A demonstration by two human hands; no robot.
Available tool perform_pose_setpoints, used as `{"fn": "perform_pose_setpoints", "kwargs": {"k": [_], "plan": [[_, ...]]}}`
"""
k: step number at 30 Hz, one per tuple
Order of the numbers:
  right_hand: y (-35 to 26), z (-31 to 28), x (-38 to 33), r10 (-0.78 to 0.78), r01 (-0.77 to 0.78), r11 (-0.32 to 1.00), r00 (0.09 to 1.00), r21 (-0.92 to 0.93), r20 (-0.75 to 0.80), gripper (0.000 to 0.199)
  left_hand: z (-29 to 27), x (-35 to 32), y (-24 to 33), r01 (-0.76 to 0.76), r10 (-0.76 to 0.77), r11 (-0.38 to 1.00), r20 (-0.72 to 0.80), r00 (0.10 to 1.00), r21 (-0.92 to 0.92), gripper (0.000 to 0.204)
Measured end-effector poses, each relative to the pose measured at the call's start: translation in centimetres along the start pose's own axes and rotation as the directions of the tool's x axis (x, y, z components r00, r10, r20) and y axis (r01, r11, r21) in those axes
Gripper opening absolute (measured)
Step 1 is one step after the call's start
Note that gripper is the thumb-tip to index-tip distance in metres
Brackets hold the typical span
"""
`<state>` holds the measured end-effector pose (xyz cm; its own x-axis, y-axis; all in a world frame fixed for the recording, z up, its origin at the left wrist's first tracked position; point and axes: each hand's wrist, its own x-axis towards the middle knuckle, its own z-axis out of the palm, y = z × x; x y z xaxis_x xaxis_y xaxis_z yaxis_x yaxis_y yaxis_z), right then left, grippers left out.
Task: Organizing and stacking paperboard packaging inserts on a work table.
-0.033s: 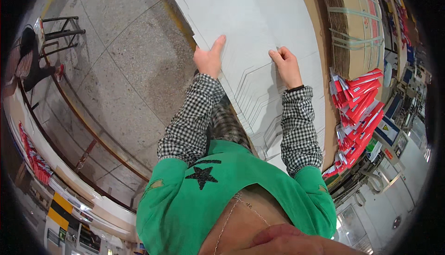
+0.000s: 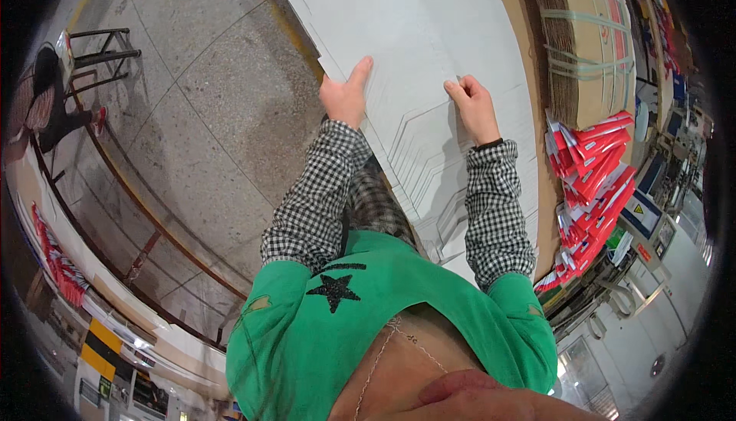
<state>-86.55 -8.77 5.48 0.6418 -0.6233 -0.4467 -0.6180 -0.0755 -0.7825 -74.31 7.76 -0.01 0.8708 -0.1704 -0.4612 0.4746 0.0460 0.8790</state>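
Note:
White die-cut cardboard sheets (image 2: 418, 30) lie overlapped in front of me, their stepped edges fanned out toward my body. At the left edge of the sheets is my left hand (image 2: 345, 101), its thumb laid on top and its fingers hidden below the edge. My right hand (image 2: 474, 108) is closed over the sheets further right, thumb against the curled fingers in a pinch. How many sheets each hand grips cannot be made out.
Right of the sheets stands a strapped bundle of brown cardboard (image 2: 586, 53). Red and white folded packages (image 2: 590, 183) are heaped nearer. At the far left are a metal-framed stool (image 2: 103, 57) and another person's leg (image 2: 65, 126). Tiled floor (image 2: 207, 76) lies to the left.

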Motion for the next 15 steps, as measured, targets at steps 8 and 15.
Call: {"fn": "perform_pose_setpoints", "kwargs": {"k": [8,15], "plan": [[-0.2,-0.2,0.2,-0.003,0.004,0.999,1.0,-0.039,0.005,0.034,0.0,0.4,0.1,-0.064,0.063,0.998,0.033,0.997,0.005,0.046],[-0.8,-1.2,-0.7,0.091,-0.088,0.992,0.995,-0.093,0.033,0.029,-1.2,-1.1,1.2,0.1,-0.101,0.991,0.002,0.995,0.094,0.055]]}}
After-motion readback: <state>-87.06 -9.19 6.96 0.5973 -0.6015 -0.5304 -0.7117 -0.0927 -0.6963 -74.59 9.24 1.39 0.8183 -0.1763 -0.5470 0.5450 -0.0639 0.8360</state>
